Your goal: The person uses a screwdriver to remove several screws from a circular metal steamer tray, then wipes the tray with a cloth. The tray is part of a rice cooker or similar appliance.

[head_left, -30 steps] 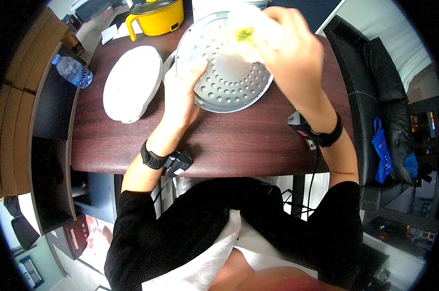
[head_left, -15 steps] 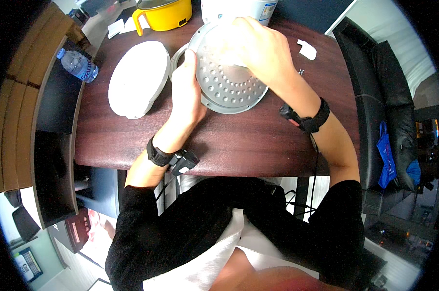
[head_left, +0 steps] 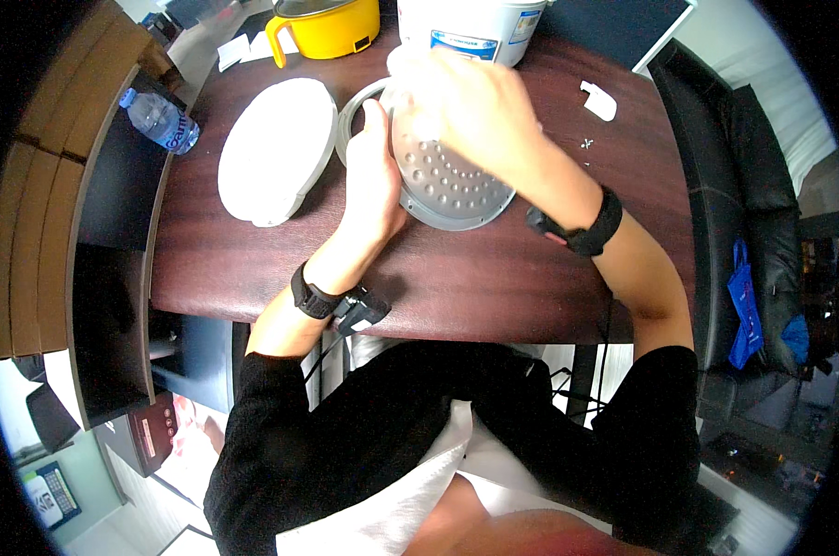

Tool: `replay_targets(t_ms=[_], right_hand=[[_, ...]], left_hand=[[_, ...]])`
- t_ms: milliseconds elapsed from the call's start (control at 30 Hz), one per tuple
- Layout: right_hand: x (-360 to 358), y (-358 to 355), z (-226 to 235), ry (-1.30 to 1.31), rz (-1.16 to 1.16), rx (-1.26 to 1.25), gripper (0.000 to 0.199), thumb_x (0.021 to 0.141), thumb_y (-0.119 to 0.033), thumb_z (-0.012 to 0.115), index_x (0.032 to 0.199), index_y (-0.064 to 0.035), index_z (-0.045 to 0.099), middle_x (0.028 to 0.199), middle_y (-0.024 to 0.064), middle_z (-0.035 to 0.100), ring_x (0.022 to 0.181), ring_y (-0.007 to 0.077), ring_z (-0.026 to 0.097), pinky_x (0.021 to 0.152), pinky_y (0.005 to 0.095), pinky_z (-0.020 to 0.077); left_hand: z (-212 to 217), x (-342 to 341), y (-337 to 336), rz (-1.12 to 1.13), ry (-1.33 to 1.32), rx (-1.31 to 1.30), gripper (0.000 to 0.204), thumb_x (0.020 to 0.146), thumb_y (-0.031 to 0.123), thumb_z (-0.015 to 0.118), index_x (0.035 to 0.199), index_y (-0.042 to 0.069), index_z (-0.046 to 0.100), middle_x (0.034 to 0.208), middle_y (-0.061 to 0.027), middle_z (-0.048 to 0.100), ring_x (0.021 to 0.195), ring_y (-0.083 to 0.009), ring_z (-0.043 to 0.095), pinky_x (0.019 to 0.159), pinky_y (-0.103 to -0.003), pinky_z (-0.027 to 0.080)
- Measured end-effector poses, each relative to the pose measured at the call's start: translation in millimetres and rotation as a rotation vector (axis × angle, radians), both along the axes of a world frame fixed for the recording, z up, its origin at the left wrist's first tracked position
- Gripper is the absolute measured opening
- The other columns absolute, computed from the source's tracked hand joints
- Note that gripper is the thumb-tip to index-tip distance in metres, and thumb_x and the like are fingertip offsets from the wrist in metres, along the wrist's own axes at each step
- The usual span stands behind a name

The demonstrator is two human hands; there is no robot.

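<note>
A round grey plate (head_left: 452, 190) with rings of round dimples is tilted up over the table. My left hand (head_left: 375, 176) grips its left edge, thumb pointing up along the rim. My right hand (head_left: 480, 102) is closed over the plate's upper part, blurred by motion. Something whitish shows at its fingertips, too bright to make out. Behind my left hand, a pale ring-shaped rim (head_left: 343, 130) shows in part. Left of it lies a white rounded cover (head_left: 276, 153).
Yellow pot (head_left: 331, 32) with a handle at the back left; white bucket (head_left: 466, 18) behind the plate. A small white plastic piece (head_left: 599, 101) and tiny screws (head_left: 586, 144) lie at the right. A water bottle (head_left: 160, 120) stands left on a dark shelf beside the table.
My right hand has moved up and left across the plate. The view has shifted slightly, so more of the white bucket shows. My left hand keeps its grip.
</note>
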State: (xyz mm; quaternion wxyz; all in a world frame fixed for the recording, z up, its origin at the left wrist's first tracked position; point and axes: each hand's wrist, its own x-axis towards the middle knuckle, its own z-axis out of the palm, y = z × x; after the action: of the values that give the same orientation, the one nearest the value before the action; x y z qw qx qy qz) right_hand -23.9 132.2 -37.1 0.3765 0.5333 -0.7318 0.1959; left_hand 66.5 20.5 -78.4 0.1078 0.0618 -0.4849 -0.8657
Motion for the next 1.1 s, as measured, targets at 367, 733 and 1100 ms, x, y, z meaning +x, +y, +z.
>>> replay_targets(t_ms=[367, 733, 1100], right_hand=[[54.1, 15.9, -25.9, -0.202, 0.254, 0.016, 0.021, 0.073, -0.011, 0.061, 0.093, -0.0068, 0.062, 0.105, 0.0089, 0.063, 0.074, 0.0219, 0.065, 0.06, 0.0323, 0.0541], [-28.5, 41.9, -21.5, 0.028, -0.017, 0.141, 0.03, 0.073, -0.027, 0.065, 0.097, -0.0085, 0.061, 0.09, 0.0067, 0.058, 0.072, 0.024, 0.062, 0.061, 0.0337, 0.0523], [-12.0, 71.4, -40.7, -0.374, -0.214, 0.121, 0.022, 0.078, -0.014, 0.061, 0.098, -0.0044, 0.057, 0.088, 0.0118, 0.057, 0.074, 0.0311, 0.061, 0.062, 0.0381, 0.0507]], left_hand=[[-24.3, -4.5, -10.9, -0.03, 0.039, 0.152, 0.057, 0.097, 0.048, 0.034, 0.129, 0.002, 0.045, 0.122, -0.0137, 0.054, 0.111, -0.0238, 0.054, 0.097, -0.038, 0.042], [-9.8, -4.1, 3.8, -0.006, 0.025, 0.029, 0.056, 0.096, 0.043, 0.043, 0.126, -0.003, 0.045, 0.122, -0.0148, 0.056, 0.104, -0.021, 0.059, 0.092, -0.035, 0.047], [-4.6, -0.2, -6.1, 0.094, 0.001, -0.056, 0.051, 0.095, 0.039, 0.048, 0.124, -0.003, 0.048, 0.115, -0.0131, 0.059, 0.102, -0.0199, 0.059, 0.091, -0.035, 0.047]])
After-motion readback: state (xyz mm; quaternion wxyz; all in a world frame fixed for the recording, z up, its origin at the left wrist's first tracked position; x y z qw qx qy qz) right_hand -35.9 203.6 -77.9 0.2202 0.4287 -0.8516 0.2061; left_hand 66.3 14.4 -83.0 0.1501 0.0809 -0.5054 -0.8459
